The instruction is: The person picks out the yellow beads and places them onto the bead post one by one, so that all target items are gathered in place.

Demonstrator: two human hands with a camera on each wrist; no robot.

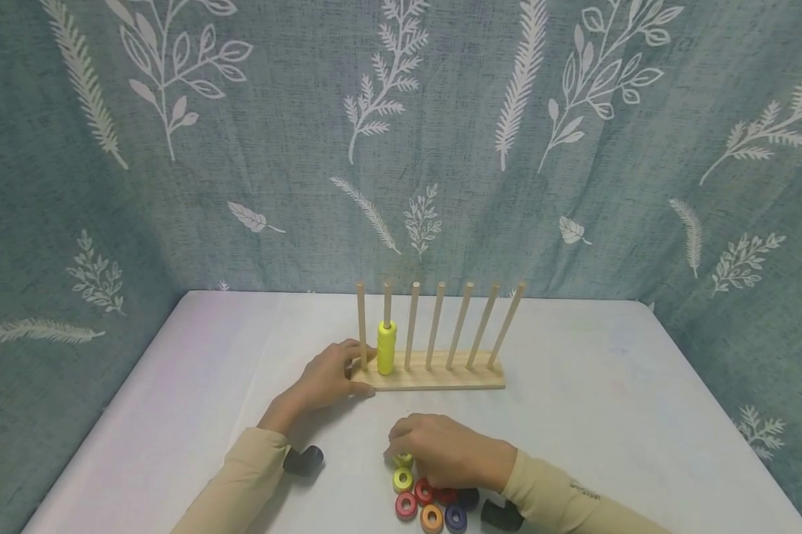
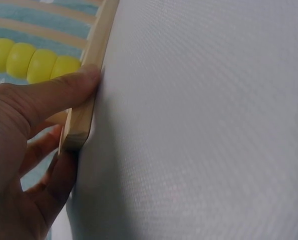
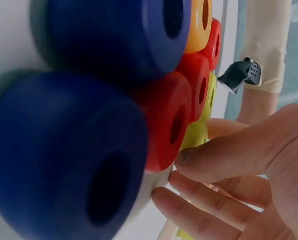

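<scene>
A wooden peg rack point(image 1: 441, 380) with a row of upright pegs stands on the table, a stack of yellow beads point(image 1: 386, 348) on its second peg from the left. My left hand point(image 1: 330, 377) grips the left end of the base, its thumb point(image 2: 78, 85) along the front edge. Closer to me, my right hand point(image 1: 441, 449) is low over a cluster of loose ring beads. Its thumb and index finger pinch a yellow bead point(image 3: 195, 136) at the far side of the cluster, partly hidden by the fingers.
Beside the right hand lie another yellow bead point(image 1: 403, 480), red beads point(image 1: 406, 506), an orange bead point(image 1: 432, 518) and dark blue beads point(image 1: 455, 518). Black wrist cameras point(image 1: 303, 460) sit under both wrists. A patterned blue-green curtain point(image 1: 401, 208) surrounds the white table point(image 1: 574, 415).
</scene>
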